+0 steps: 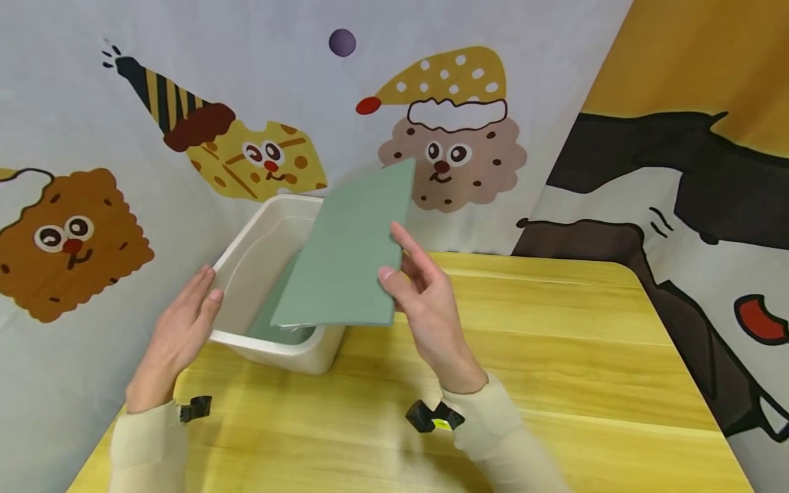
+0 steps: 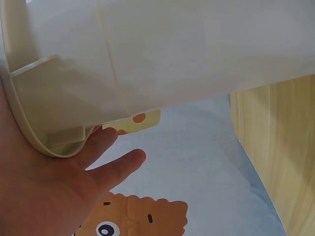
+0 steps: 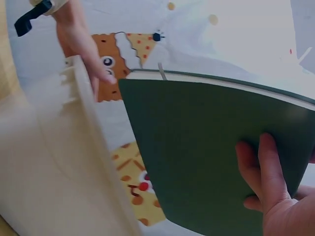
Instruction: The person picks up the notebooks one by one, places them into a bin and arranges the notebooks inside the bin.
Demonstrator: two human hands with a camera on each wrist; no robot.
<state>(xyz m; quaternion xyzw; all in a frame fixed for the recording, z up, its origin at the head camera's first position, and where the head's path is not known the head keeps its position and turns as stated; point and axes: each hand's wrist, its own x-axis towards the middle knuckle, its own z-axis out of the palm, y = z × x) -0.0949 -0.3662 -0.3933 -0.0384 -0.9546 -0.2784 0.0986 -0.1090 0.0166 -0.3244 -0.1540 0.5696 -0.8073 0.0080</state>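
While my left hand (image 1: 179,329) rests flat against the white bin (image 1: 246,274) at the worktop's (image 1: 555,342) left edge to steady it, my right hand (image 1: 425,301) pinches the green notebook (image 1: 345,253), tilted over the bin's opening.

Bin (image 1: 246,274): smooth white plastic, slightly glossy, faintly translucent at the walls. Green notebook (image 1: 348,253): matt card cover, fine-textured; pale paper page edges visible in the right wrist view. Table (image 1: 555,342): light wood grain, smooth, with a soft sheen. Backdrop (image 1: 92,103): printed cloth, matt. Sleeves (image 1: 493,424): soft beige knit fabric.
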